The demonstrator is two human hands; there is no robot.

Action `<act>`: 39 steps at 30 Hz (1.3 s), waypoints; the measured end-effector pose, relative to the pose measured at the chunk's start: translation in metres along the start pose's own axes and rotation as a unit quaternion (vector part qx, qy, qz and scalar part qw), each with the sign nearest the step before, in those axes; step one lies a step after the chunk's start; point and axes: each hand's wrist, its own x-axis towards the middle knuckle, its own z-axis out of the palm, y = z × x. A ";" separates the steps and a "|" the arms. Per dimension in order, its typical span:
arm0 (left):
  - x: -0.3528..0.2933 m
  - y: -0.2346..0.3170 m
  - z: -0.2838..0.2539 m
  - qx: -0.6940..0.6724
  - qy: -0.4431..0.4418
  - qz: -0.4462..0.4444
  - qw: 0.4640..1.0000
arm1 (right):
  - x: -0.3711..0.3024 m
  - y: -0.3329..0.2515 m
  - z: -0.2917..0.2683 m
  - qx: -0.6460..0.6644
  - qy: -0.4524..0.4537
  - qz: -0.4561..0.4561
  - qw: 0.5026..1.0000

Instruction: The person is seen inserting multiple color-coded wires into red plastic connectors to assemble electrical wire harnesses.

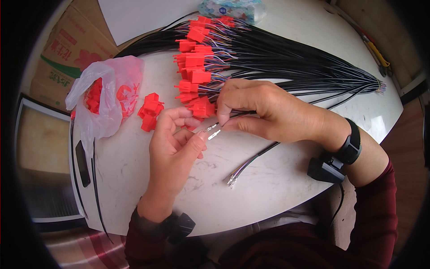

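Observation:
In front of the row of red connectors, my right hand (pixel 264 110) pinches thin wires between thumb and fingertips. Bare silvery crimp terminals (pixel 214 133) stick out from that pinch toward the left. Their ends meet the thumb tip of my left hand (pixel 172 154), whose fingers are curled behind them. Just beyond my left fingertips is a red plastic connector housing (pixel 201 107); whether I touch it cannot be made out. Below my right hand lies a loose cable end (pixel 234 178), its thin wires tipped with silvery terminals.
A large bundle of black cables (pixel 304 56) with red connectors spreads across the white table (pixel 268 197). To the left are loose red housings (pixel 151 111) and a plastic bag (pixel 105 121) of more. A tissue pack (pixel 230 10), cardboard box (pixel 74 49) and yellow-handled tool (pixel 378 56) sit farther out.

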 end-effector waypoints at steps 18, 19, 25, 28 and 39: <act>0.000 0.001 0.006 0.049 0.034 0.080 0.995 | 0.001 -0.008 -0.002 0.022 -0.031 0.005 0.999; 0.001 -0.001 0.005 0.079 0.032 0.095 0.992 | 0.001 -0.008 -0.003 0.021 -0.031 0.006 0.999; 0.002 -0.001 0.008 0.145 0.001 0.148 0.978 | 0.001 -0.011 -0.006 0.021 -0.038 -0.006 0.999; 0.004 -0.005 0.010 0.091 -0.014 0.144 0.985 | 0.000 -0.011 -0.006 0.008 -0.043 0.025 0.999; -0.003 0.005 0.013 0.045 -0.014 0.071 0.996 | 0.003 -0.026 -0.012 0.000 0.037 0.065 0.997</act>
